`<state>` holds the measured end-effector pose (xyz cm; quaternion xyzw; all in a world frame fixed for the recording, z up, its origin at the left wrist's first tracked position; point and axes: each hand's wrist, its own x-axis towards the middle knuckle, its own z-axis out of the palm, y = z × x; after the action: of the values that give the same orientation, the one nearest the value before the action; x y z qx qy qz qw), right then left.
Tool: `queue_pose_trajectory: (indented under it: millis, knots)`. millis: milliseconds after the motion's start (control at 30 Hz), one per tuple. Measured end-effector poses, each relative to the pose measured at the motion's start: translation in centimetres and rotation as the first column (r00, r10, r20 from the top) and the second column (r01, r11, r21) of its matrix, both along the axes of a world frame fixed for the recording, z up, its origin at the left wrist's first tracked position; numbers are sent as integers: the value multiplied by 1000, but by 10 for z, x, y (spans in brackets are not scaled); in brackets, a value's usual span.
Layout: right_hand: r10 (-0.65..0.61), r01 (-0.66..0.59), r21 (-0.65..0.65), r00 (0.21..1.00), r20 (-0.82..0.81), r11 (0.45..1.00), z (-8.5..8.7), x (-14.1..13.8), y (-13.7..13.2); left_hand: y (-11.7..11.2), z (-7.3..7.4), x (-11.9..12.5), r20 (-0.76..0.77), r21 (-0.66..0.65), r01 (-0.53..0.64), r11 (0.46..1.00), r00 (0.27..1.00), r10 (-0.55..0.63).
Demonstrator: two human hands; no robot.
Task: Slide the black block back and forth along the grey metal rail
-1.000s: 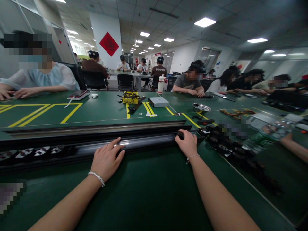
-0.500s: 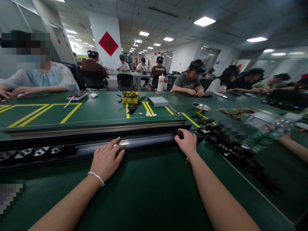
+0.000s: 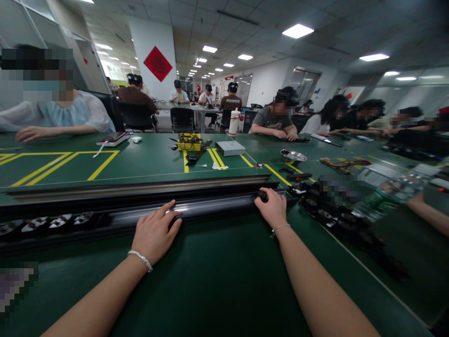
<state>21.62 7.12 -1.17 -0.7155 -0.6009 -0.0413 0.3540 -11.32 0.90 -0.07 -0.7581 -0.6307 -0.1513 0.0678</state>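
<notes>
A long black metal rail (image 3: 210, 206) lies across the green table (image 3: 217, 281) in front of me. My left hand (image 3: 154, 231) lies flat on the rail's near edge, fingers stretched out. My right hand (image 3: 272, 207) is curled over the rail's right end, fingers closed round a small black part (image 3: 263, 194) there. A second long dark rail (image 3: 140, 188) lies just behind the first. Small round black-and-white parts (image 3: 45, 222) sit in the rail at the far left.
Black parts (image 3: 336, 215) lie scattered to the right, near another person's forearm (image 3: 430, 213). Farther back are a yellow box (image 3: 190, 142), a grey box (image 3: 230, 148), a metal bowl (image 3: 293, 157) and a phone (image 3: 112, 138). People sit around the tables.
My hands have stayed put. The hand of the person at the far left has drawn back out of view.
</notes>
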Motion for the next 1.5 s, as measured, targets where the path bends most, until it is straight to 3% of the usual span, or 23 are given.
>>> queue_pose_trajectory:
  millis: [1500]
  knots:
    - [4, -4, -5, 1000, -18, 1000, 1, 1, -1, -1, 1, 1, -8, -1, -6, 1000, 1000, 6]
